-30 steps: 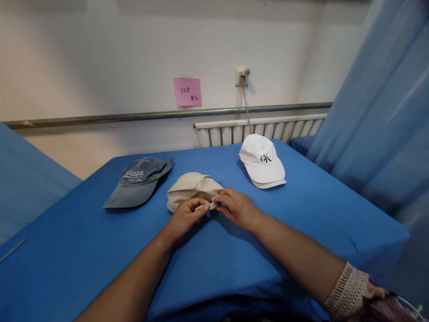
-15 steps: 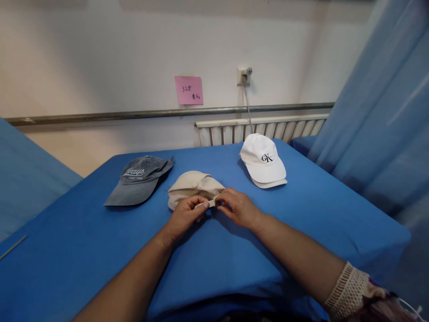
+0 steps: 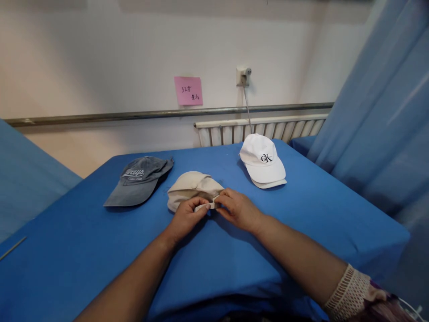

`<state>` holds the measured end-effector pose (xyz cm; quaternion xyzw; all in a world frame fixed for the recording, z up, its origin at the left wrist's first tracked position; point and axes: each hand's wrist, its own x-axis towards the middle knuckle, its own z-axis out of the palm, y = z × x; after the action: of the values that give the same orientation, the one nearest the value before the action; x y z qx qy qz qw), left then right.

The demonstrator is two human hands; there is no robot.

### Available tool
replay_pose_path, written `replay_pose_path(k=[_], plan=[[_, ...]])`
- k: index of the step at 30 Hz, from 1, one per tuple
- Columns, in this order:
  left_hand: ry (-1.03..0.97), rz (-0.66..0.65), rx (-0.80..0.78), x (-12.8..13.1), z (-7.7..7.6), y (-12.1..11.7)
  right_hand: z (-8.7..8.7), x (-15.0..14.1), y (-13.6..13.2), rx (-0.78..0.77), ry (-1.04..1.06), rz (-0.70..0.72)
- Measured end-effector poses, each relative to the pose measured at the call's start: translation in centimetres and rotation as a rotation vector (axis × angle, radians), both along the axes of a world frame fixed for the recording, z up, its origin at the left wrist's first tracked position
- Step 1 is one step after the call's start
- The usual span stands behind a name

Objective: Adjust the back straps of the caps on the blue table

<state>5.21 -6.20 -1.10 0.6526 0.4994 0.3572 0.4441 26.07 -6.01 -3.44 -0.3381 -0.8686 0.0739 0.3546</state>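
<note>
A beige baseball cap [image 3: 189, 185] lies in the middle of the blue-covered table [image 3: 214, 255], its back strap turned toward me. My left hand [image 3: 188, 215] pinches the cap's strap [image 3: 205, 207] between thumb and fingers. On the other side, my right hand [image 3: 237, 208] is closed on the strap end by the buckle, whose details are mostly hidden by the fingertips. A dark grey cap [image 3: 139, 179] with white lettering rests to the left. To the right sits a white cap [image 3: 259, 154] with black letters, stacked over another light brim.
Behind the table are a metal rail [image 3: 127, 117], a white radiator [image 3: 231, 133] and a plugged wall socket [image 3: 241, 77]. A pink note [image 3: 188, 91] is stuck on the wall. Blue curtains [image 3: 372, 116] hang at the right. A thin stick [image 3: 12, 248] lies at the left.
Both hands stay at the beige cap's strap, with only small finger shifts around the buckle. The view wobbles slightly; the caps have not moved on the table.
</note>
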Motion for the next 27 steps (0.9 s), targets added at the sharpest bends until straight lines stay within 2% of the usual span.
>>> replay_pose_path(k=[14, 27], plan=[[-0.024, -0.006, -0.05, 0.06, 0.23, -0.34, -0.21, 0.19, 0.15, 0.027, 0.067, 0.095], [-0.004, 0.015, -0.04, 0.26, 0.22, -0.32, -0.4, 0.06, 0.27, -0.032, 0.102, 0.072]])
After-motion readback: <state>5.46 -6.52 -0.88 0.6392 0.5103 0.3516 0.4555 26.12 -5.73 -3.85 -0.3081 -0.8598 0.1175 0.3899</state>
